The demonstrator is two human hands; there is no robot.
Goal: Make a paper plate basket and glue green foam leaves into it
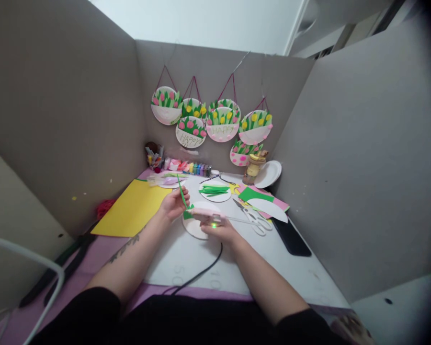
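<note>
My left hand [175,203] holds a thin green paper strip [181,189] upright between its closed fingers. My right hand [219,230] is wrapped round a pink glue gun [205,215] with a green light lit on it. The nozzle points left, close to the strip's lower end. Under both lies a white paper plate [196,230] with a green paper piece [188,213] on its upper left part. Just behind, another white plate [224,197] bears several green strips [214,190]. A dark cord [204,270] curves below my right hand.
White scissors [256,223], a black phone [292,238] and coloured paper [255,194] lie to the right. Yellow paper [132,211] is at the left. Paint bottles [200,169], a pen holder [154,157] and leaning plates [269,174] stand behind. Several decorated plates [222,125] hang on the back panel.
</note>
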